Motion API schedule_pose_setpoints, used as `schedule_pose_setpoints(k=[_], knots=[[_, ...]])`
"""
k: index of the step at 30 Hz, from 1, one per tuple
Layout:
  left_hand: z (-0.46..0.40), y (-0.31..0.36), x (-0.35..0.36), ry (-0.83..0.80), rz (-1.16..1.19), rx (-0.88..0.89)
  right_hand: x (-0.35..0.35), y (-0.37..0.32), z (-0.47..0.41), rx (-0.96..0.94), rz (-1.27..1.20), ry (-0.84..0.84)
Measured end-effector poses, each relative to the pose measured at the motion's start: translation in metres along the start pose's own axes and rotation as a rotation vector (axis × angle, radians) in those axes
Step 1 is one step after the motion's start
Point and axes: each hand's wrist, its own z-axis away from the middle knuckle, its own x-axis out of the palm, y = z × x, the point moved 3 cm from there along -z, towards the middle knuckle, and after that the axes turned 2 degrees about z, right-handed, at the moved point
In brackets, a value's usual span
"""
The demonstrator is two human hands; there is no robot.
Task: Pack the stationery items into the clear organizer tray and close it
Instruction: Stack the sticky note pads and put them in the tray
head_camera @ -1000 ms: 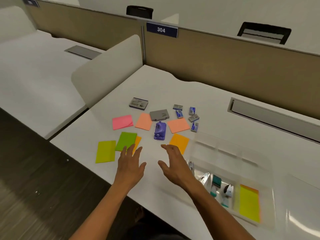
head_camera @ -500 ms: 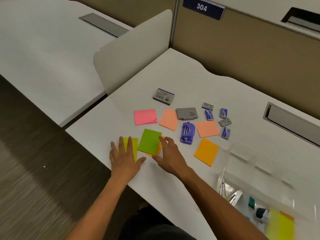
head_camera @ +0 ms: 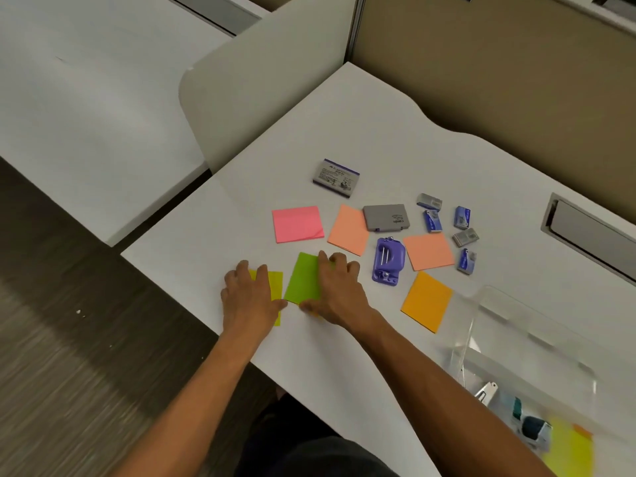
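Item: our left hand (head_camera: pixel 249 297), palm down, fingers spread flat, pressing on the yellow-green sticky pad (head_camera: pixel 275 287) near the front edge of the white desk (head_camera: pixel 344 139); nothing is gripped, only held down.

Item: our right hand (head_camera: pixel 335 292), fingers curled over the right side of the green sticky pad (head_camera: pixel 303 278), thumb at its near corner. We cannot tell whether the pad is pinched or merely pressed. A sliver of an orange sheet shows under this hand; the rest is hidden.

Item: pink sticky pad (head_camera: pixel 297 223), beyond the green one, flat and apart from it.

Item: two salmon sticky pads, one (head_camera: pixel 347 230) right of the pink, its far corner tucked under a grey flat case (head_camera: pixel 386 217); the other (head_camera: pixel 428 251) right of a purple stapler-like tool (head_camera: pixel 389 261), which lies between them.

Item: orange sticky pad (head_camera: pixel 426 301), nearer us, just beside the organizer.

Item: grey and purple box (head_camera: pixel 336 177), farthest of the group.

Item: five small staple boxes (head_camera: pixel 463 218), blue and grey, clustered to the right of the grey case.

Item: clear organizer tray (head_camera: pixel 523 346), at lower right, lid open and raised. Inside we see a metal clip-like piece (head_camera: pixel 485 394), a teal and white item (head_camera: pixel 531 428) and a yellow pad (head_camera: pixel 571 449), all blurred.
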Motion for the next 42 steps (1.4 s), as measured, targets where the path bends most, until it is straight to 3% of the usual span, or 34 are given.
schedule_pose_setpoints(k=[8, 13, 20, 30, 42], knots=[[-0.003, 0.005, -0.008, -0.044, -0.023, 0.009, 0.002, 0.002, 0.01, 0.127, -0.032, -0.098], [-0.003, 0.004, -0.007, -0.069, 0.087, -0.039, 0.004, 0.009, 0.024, 0.149, -0.059, -0.109], [0.005, 0.008, -0.002, -0.07, 0.324, -0.088, 0.0, 0.024, 0.042, 0.135, -0.256, -0.036], [0.021, 0.016, 0.0, -0.059, 0.279, -0.058, -0.016, 0.056, 0.077, 0.167, -0.459, 0.099], [0.049, 0.079, -0.019, -0.018, 0.136, 0.068, -0.059, 0.11, 0.143, 0.163, -0.668, 0.323]])
